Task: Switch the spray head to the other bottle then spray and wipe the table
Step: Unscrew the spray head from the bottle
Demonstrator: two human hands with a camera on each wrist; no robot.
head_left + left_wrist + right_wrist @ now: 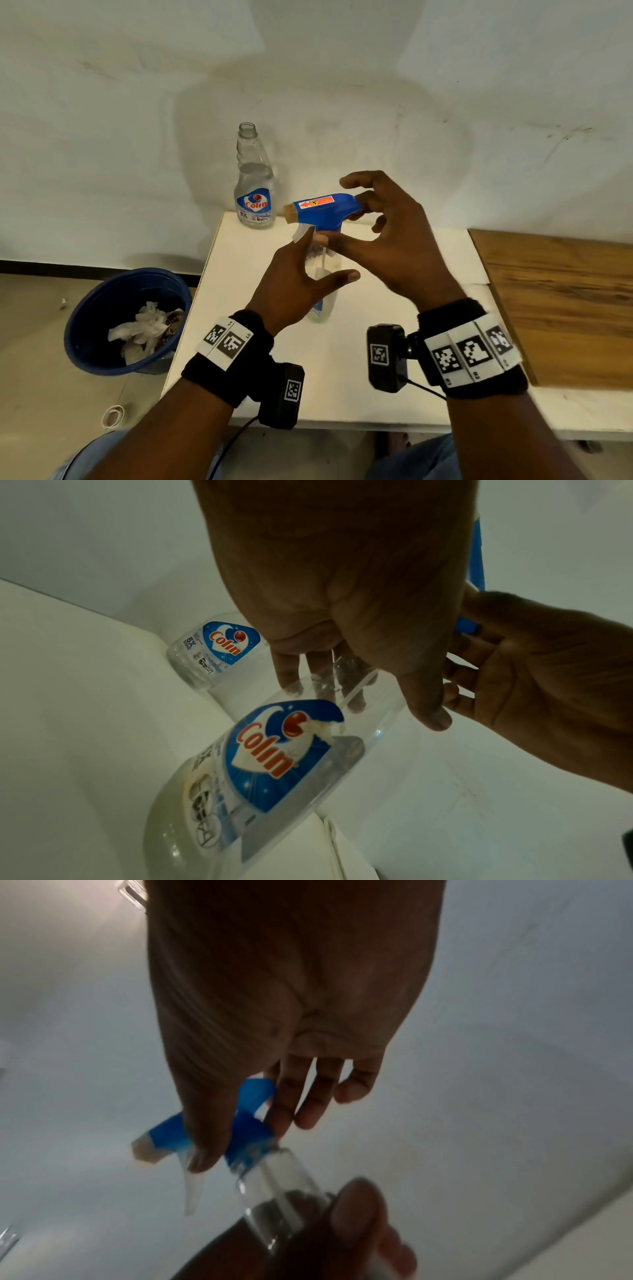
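Observation:
A clear Colin bottle (321, 310) stands tilted above the white table (236, 325), with the blue spray head (325, 209) on its neck. My left hand (301, 274) grips the bottle (274, 764) round its upper body, thumb in front and fingers behind. My right hand (346, 224) pinches the spray head (246, 1134) at its collar and rear, thumb on the near side. The white trigger hangs below the nozzle. A second clear Colin bottle (255, 178), open-necked and partly filled, stands upright at the table's far left corner, also in the left wrist view (212, 650).
A blue bin (130, 318) with crumpled tissue sits on the floor left of the table. A wooden board (561, 301) adjoins the table on the right. A white wall rises just behind. A small tape ring (113, 414) lies on the floor.

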